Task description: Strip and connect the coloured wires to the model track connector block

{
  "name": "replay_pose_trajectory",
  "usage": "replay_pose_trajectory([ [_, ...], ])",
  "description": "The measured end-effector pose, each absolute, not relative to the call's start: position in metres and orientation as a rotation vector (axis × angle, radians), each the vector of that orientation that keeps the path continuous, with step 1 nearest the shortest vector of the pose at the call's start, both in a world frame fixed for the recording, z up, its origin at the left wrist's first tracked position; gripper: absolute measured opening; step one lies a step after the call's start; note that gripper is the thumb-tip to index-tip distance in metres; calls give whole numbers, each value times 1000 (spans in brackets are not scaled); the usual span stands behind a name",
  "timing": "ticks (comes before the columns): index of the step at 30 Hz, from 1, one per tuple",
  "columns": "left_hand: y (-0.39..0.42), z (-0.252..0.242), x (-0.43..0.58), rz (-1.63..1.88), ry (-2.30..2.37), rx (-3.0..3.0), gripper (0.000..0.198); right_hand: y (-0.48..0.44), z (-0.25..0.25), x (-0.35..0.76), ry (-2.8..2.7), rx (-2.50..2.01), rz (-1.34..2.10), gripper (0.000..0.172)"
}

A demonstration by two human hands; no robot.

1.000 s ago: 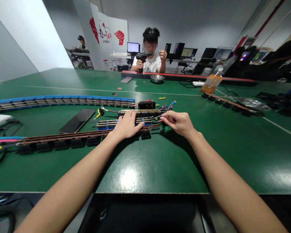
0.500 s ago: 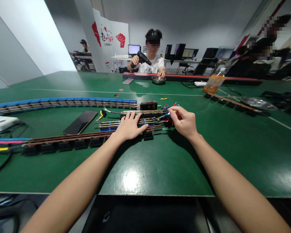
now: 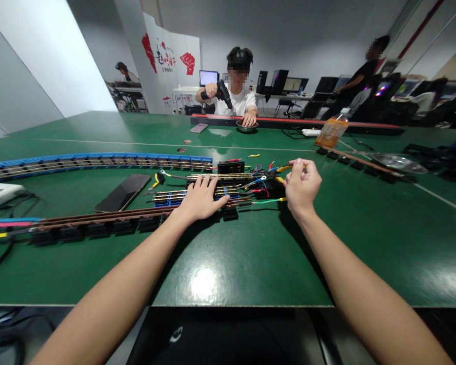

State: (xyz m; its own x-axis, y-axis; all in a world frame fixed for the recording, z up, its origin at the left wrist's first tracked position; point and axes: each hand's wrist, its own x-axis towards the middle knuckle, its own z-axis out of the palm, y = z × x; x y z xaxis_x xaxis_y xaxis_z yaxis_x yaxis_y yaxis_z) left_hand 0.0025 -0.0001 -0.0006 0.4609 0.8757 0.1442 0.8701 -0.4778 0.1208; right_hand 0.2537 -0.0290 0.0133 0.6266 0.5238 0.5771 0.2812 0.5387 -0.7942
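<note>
Nearest, on the glossy green bench [image 3: 235, 268], the left hand [image 3: 201, 196] lies splayed, grip wide open, over slim brassy rods [image 3: 167, 195]; right of these rods, the right hand [image 3: 303, 183] curls closed on a curved yellow handle [image 3: 286, 168]. Beyond the rods sit ribbed blue track [image 3: 117, 158] and, farther, a round metal bowl [image 3: 247, 129].

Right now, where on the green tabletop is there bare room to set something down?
Bare tabletop shows between the forearms, from below the left hand to the near edge, and right of the right hand, nearer than the brown rail strip. Crowded: between the hands and leftward, with rail sections and loose wires.
</note>
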Motion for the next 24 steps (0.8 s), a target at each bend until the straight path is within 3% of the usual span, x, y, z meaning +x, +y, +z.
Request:
replay_pose_trajectory([
  [9,0,0,3,282,1589,2646,81,-25,20,267,-499,-1045,352,34],
  [18,0,1,3,245,1602,2667,79,-34,30,260,-949,-915,67,43],
  [24,0,0,4,265,1599,2658,80,-30,18,261,-1127,-998,178,43],
])
